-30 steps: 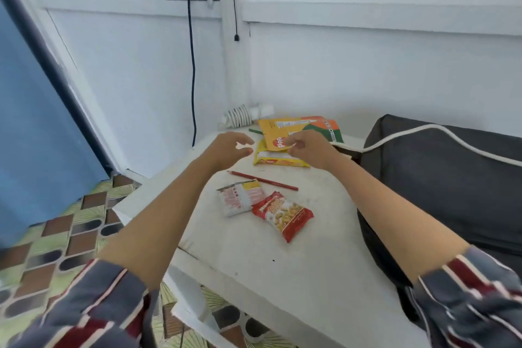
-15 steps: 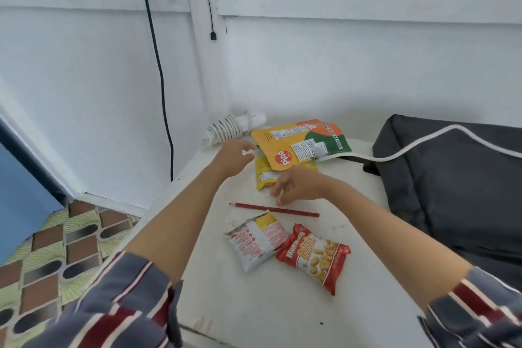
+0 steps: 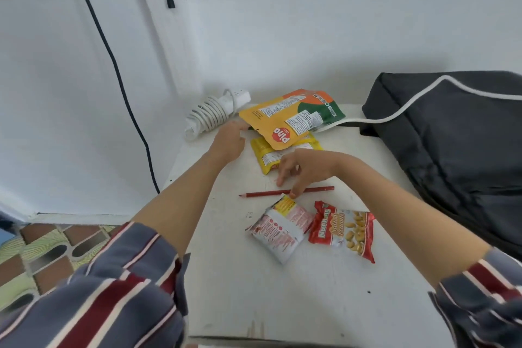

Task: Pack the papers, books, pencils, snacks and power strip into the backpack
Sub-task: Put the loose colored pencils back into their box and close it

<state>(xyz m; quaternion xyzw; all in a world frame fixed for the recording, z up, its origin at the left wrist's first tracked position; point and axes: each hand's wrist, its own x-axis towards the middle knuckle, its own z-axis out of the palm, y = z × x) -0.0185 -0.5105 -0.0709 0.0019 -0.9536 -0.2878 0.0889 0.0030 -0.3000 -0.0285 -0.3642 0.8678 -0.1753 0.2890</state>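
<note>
On the white table (image 3: 254,297) lies a red pencil (image 3: 262,193). My right hand (image 3: 308,168) hangs over it with fingers pointing down, one fingertip touching the pencil. My left hand (image 3: 228,140) reaches with straight fingers to the left corner of an orange Pina pouch (image 3: 291,118), where a dark pencil tip (image 3: 250,128) shows. Under the pouch lies a yellow packet (image 3: 268,157). A white-and-red snack packet (image 3: 279,227) and a red peanut packet (image 3: 343,230) lie nearer to me. A white power strip (image 3: 214,113) with coiled cord sits at the back. The dark backpack (image 3: 452,150) lies at the right.
A white cord (image 3: 409,103) runs over the backpack to the pouch. A black cable (image 3: 118,73) hangs down the white wall at the left. The table's left edge drops to a patterned tiled floor (image 3: 42,251).
My right hand has come back from the orange pouch and lowered onto the red pencil. My left hand has moved forward to the pouch's left corner. The view has shifted right and down.
</note>
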